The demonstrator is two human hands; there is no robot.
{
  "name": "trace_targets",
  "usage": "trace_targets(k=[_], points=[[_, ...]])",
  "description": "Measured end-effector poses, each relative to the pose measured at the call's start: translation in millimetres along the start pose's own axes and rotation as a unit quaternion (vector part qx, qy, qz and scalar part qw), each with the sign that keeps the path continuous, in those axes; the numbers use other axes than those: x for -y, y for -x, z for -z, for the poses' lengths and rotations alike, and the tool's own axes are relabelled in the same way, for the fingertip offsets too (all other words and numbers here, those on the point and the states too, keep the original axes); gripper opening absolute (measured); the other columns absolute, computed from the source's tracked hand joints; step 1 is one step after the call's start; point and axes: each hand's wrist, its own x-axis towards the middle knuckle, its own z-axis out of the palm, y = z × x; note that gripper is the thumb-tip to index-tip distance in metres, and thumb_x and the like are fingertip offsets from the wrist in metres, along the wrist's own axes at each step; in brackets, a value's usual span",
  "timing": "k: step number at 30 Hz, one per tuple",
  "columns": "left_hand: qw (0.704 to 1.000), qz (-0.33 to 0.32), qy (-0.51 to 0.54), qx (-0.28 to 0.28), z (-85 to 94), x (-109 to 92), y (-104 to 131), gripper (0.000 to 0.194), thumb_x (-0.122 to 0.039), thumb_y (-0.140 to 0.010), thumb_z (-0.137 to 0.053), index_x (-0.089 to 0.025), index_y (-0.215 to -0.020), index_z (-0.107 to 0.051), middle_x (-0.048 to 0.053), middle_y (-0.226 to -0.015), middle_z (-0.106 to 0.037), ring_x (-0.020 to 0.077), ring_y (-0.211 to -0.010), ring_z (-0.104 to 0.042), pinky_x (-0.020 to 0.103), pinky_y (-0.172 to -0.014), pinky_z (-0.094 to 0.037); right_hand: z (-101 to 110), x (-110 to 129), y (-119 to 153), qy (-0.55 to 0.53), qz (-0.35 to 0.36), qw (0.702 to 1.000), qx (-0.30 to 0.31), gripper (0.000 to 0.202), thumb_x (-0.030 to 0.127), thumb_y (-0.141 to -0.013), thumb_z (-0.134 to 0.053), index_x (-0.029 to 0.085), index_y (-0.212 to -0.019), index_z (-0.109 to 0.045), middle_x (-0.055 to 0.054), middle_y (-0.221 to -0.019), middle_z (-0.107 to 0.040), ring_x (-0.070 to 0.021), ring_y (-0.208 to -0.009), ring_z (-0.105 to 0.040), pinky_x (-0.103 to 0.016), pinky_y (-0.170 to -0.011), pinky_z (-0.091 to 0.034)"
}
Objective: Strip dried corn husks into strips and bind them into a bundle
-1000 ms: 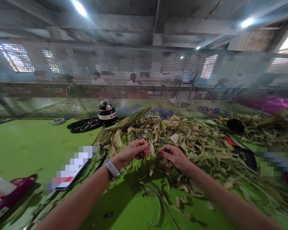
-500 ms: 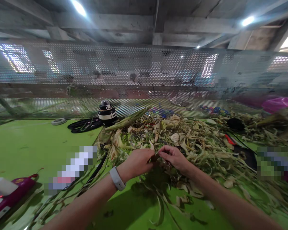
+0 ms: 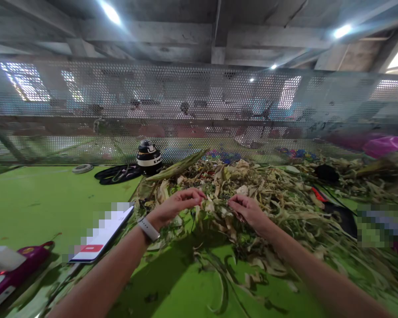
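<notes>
A pile of dried husks and plant scraps point(image 3: 268, 181) covers the middle and right of the green table point(image 3: 82, 194). Over its near edge, my left hand point(image 3: 181, 204), with a pale band on the wrist, has thumb and fingers pinched together; a small pale bit shows by the fingertips, too small to name. My right hand point(image 3: 248, 211) is a short way to the right, fingers curled to the thumb, low over the scraps. What it grips, if anything, is hidden. Between the hands lie pale husk pieces.
At left are a phone point(image 3: 102, 234) on its back, a magenta power strip point(image 3: 16, 274), a black jar point(image 3: 148, 158) and black flat loops point(image 3: 117, 173). A perforated metal screen point(image 3: 199, 97) rises behind. A black object with a red part point(image 3: 319, 194) lies at right.
My hands have moved apart: the left went left and slightly up, the right slightly to the right. Pale husk bits now show between them.
</notes>
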Motion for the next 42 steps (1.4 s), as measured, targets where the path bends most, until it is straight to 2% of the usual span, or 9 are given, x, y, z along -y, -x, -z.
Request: trace_targets(k=[3, 7, 12, 15, 20, 29, 32, 37, 42], points=[[0.980, 0.012, 0.196, -0.023, -0.2, 5, 0, 0.016, -0.027, -0.073, -0.067, -0.016, -0.069, -0.055, 0.006, -0.102, -0.061, 0.0102, -0.074, -0.053, 0.020, -0.065, -0.040, 2, 3, 0, -0.022, 0.001, 1.000, -0.020, 0.031, 0.046, -0.066, -0.066, 0.018, -0.066, -0.051, 0.008, -0.045, -0.041, -0.0054, -0.039, -0.034, -0.018, -0.037, -0.024], [0.956, 0.044, 0.290, 0.014, -20.6, 11, -1, 0.019, -0.025, -0.071, -0.068, -0.016, -0.069, -0.052, 0.002, -0.069, -0.061, 0.0081, -0.058, -0.051, 0.017, -0.054, -0.038, -1, 9, 5, -0.096, -0.009, 0.995, -0.032, 0.030, 0.046, -0.070, -0.063, 0.019, -0.073, -0.051, 0.007, -0.053, -0.046, -0.0052, -0.041, -0.034, -0.017, -0.038, -0.026], [0.936, 0.071, 0.333, 0.090, -46.7, 10, 2, 0.019, -0.028, -0.077, -0.059, -0.016, -0.068, -0.047, -0.004, -0.055, -0.050, 0.0027, -0.038, -0.034, 0.016, -0.040, -0.027, -6, 18, 14, -0.270, -0.084, 0.957, 0.071, 0.029, 0.040, -0.070, -0.065, 0.019, -0.071, -0.045, 0.006, -0.063, -0.054, -0.0003, -0.034, -0.020, -0.015, -0.032, -0.017], [0.941, 0.087, 0.309, 0.105, -52.7, 9, 3, 0.018, -0.027, -0.076, -0.058, -0.016, -0.068, -0.046, -0.006, -0.050, -0.045, 0.0029, -0.036, -0.029, 0.017, -0.039, -0.022, -5, 20, 15, -0.259, -0.071, 0.956, 0.121, 0.028, 0.035, -0.074, -0.064, 0.018, -0.069, -0.043, 0.009, -0.054, -0.042, -0.0004, -0.034, -0.018, -0.013, -0.032, -0.015], [0.964, 0.126, 0.230, 0.052, -47.8, 7, 0, 0.018, -0.025, -0.074, -0.059, -0.016, -0.066, -0.045, -0.006, -0.050, -0.040, 0.0042, -0.042, -0.030, 0.018, -0.040, -0.015, 0, 18, 10, -0.182, -0.045, 0.979, 0.079, 0.032, 0.039, -0.076, -0.062, 0.017, -0.068, -0.040, 0.008, -0.053, -0.038, -0.0015, -0.039, -0.018, -0.012, -0.035, -0.013], [0.970, 0.188, 0.144, 0.048, -41.7, -1, 3, 0.026, -0.030, -0.073, -0.061, -0.018, -0.061, -0.042, -0.008, -0.046, -0.035, 0.0041, -0.040, -0.022, 0.020, -0.040, -0.010, -2, 18, 14, -0.147, -0.054, 0.983, 0.097, 0.031, 0.042, -0.075, -0.062, 0.018, -0.072, -0.042, 0.010, -0.050, -0.037, -0.0017, -0.038, -0.018, -0.014, -0.036, -0.013], [0.963, 0.186, 0.188, 0.059, -41.3, 1, 2, 0.024, -0.037, -0.076, -0.057, -0.018, -0.066, -0.047, -0.009, -0.044, -0.036, 0.0046, -0.038, -0.021, 0.020, -0.040, -0.012, -5, 26, 21, -0.161, -0.048, 0.976, 0.137, 0.028, 0.041, -0.078, -0.059, 0.018, -0.074, -0.043, 0.008, -0.053, -0.040, -0.0025, -0.039, -0.023, -0.015, -0.036, -0.017], [0.966, 0.218, 0.135, -0.015, -49.2, 9, -2, 0.036, -0.054, -0.074, -0.052, -0.018, -0.072, -0.054, -0.007, -0.040, -0.043, 0.0060, -0.035, -0.029, 0.021, -0.039, -0.014, -10, 32, 29, -0.165, -0.036, 0.968, 0.187, 0.026, 0.038, -0.081, -0.057, 0.018, -0.073, -0.042, 0.007, -0.054, -0.044, -0.0031, -0.039, -0.025, -0.016, -0.035, -0.015], [0.943, 0.311, 0.059, 0.100, -61.0, 16, 1, 0.062, -0.072, -0.070, -0.040, -0.015, -0.051, -0.054, -0.003, -0.035, -0.041, 0.0065, -0.030, -0.030, 0.025, -0.036, -0.007, -11, 29, 29, -0.187, -0.027, 0.963, 0.193, 0.024, 0.037, -0.081, -0.057, 0.018, -0.073, -0.044, 0.007, -0.053, -0.043, -0.0039, -0.040, -0.025, -0.017, -0.035, -0.016]])
